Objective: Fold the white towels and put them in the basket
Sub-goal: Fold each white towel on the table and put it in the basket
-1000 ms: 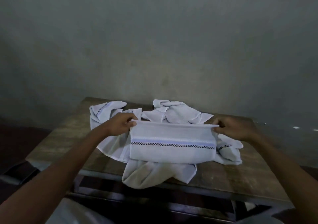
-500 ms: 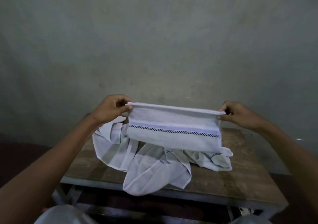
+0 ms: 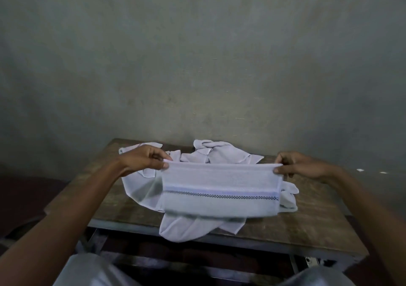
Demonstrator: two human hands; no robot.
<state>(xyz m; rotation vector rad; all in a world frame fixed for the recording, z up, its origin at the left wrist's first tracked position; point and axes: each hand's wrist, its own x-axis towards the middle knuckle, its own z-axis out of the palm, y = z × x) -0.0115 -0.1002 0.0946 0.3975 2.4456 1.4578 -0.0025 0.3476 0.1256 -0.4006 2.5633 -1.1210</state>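
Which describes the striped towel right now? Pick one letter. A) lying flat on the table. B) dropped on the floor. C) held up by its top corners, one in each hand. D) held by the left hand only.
C: the left hand and right hand each pinch a top corner of the folded striped towel, which hangs above the unfolded towels on the wooden table.

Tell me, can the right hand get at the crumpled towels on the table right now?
Probably not: the right hand is pinching a corner of the folded towel, which hangs in front of the crumpled towels.
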